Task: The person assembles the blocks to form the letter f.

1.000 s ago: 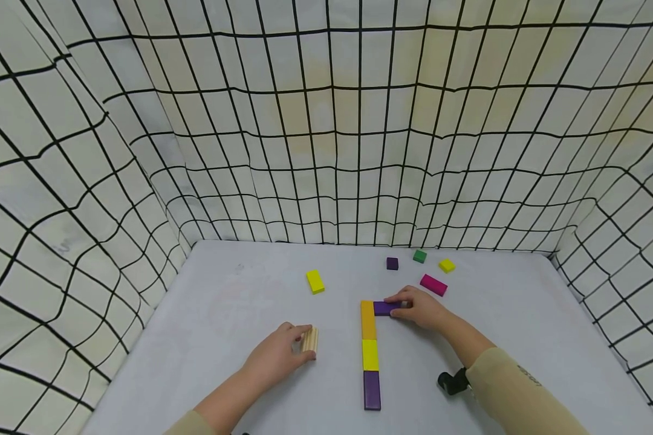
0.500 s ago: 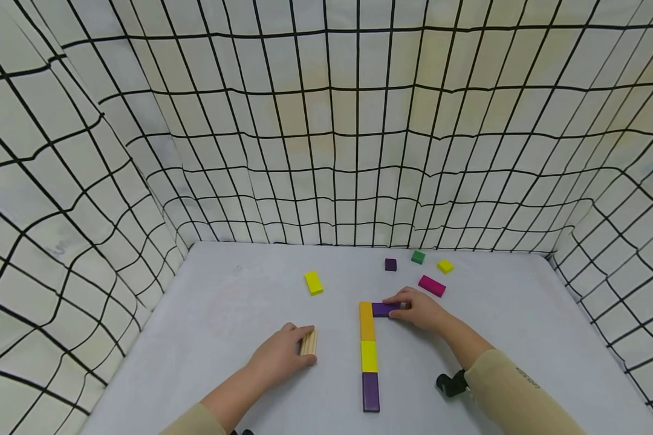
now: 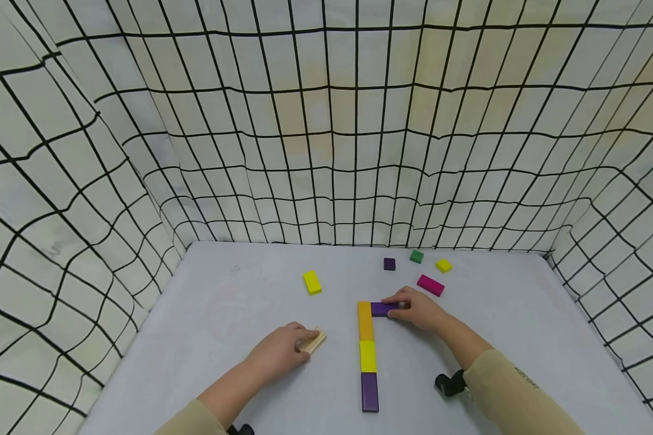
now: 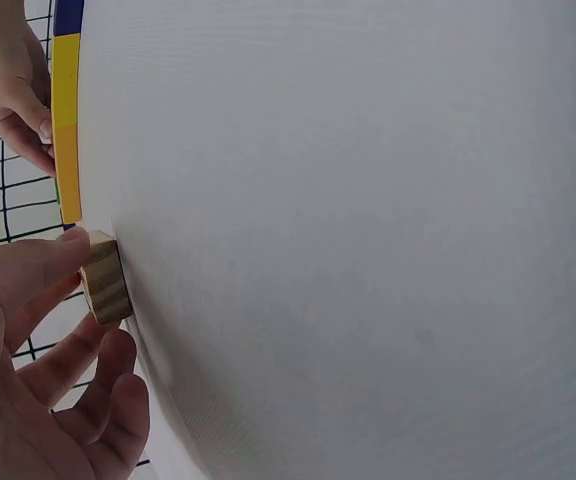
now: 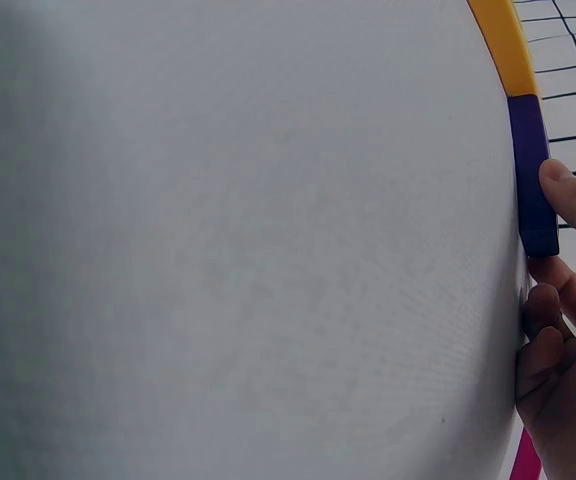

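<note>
My left hand (image 3: 279, 351) pinches a bare wooden block (image 3: 317, 341) between thumb and fingers, left of a column of blocks; the left wrist view shows the grain on the end of this wooden block (image 4: 106, 285). The column runs from an orange block (image 3: 365, 320) at the far end, through a yellow block (image 3: 367, 356), to a purple block (image 3: 369, 393) nearest me. At the orange block's far end, a second purple block (image 3: 380, 309) lies crosswise, pointing right. Thumb and fingers of my right hand (image 3: 420, 311) pinch its right end.
Toward the back lie a loose yellow block (image 3: 312, 283), a dark purple cube (image 3: 389, 264), a green block (image 3: 416, 257), a small yellow block (image 3: 444, 266) and a magenta block (image 3: 430, 285). Black netting (image 3: 332, 151) over white walls surrounds the white table (image 3: 239, 290).
The wooden block in my left hand has turned from pointing straight away to slanting up and right. My right hand and the purple block it holds stay in place.
</note>
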`<state>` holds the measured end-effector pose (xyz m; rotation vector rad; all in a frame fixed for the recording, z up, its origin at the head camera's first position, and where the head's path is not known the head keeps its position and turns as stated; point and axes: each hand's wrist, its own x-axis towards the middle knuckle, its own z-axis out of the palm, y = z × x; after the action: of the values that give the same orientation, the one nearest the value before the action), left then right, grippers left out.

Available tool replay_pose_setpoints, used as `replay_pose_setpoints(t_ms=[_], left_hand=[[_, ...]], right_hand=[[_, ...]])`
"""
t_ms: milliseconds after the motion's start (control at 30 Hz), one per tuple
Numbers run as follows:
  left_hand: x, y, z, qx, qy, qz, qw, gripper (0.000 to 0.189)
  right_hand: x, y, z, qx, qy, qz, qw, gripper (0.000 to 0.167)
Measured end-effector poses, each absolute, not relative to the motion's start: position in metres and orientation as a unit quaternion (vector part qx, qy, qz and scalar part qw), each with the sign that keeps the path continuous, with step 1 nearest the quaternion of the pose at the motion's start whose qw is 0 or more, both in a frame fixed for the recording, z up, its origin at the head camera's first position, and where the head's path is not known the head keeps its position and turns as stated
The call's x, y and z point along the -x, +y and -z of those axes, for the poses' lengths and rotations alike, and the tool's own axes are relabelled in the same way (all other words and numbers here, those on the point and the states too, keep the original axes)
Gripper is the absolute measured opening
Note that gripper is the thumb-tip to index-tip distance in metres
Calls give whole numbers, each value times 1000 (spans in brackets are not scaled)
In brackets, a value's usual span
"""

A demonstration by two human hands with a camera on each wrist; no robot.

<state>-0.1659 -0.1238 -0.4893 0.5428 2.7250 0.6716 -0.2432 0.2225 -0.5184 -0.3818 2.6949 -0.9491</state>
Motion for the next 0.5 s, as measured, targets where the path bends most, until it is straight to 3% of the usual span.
replay_pose_setpoints(t_ms=[500], left_hand=[[172,-121,489,-160,957,-202,129,46]], right_hand=[[241,222,517,125,929,324,125,29]])
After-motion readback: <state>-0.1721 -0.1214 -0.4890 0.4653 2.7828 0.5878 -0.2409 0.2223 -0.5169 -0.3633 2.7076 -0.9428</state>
